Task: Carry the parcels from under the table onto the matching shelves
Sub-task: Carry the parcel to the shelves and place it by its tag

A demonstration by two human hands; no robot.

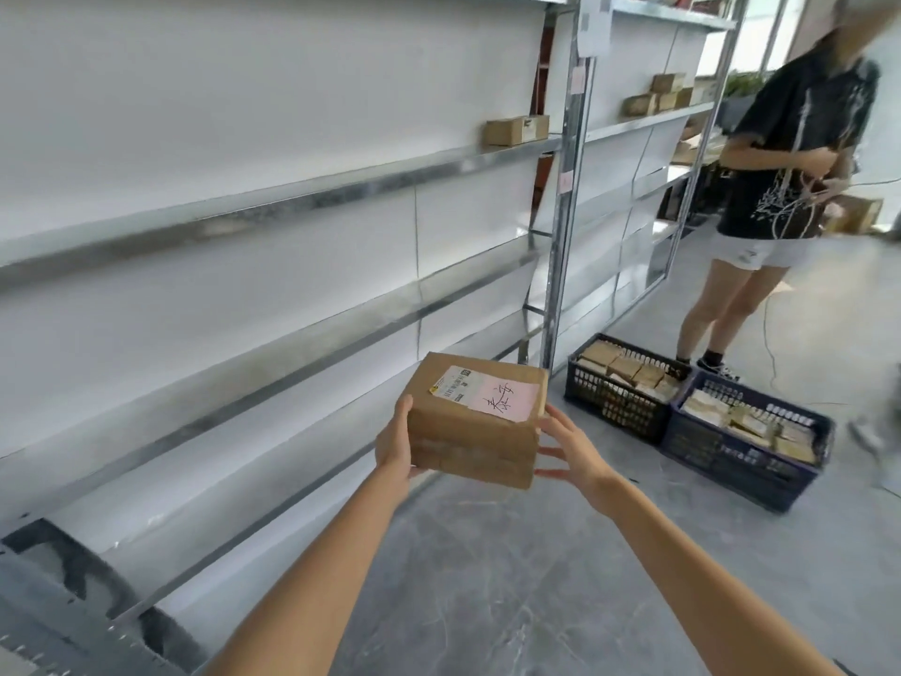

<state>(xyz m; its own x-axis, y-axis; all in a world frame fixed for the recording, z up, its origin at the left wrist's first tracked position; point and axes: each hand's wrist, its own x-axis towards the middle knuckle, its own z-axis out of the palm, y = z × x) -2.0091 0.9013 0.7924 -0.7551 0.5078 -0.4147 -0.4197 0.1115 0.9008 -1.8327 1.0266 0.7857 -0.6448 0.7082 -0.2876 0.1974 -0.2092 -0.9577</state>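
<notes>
A brown cardboard parcel [475, 434] with a white shipping label and a pink handwritten note on top is held in front of me, above the grey floor. My left hand [396, 444] grips its left side, thumb on the top edge. My right hand [568, 446] presses against its right side with fingers spread. To the left runs a long white metal shelf unit [253, 207] with several bare tiers. One small parcel [517, 130] stands on an upper tier near the upright post.
Two dark plastic crates [626, 407] [746, 461] full of parcels stand on the floor ahead right. A person in a black shirt [785, 153] stands behind them. A further shelf bay [653, 114] holds several small boxes. Open floor lies below my arms.
</notes>
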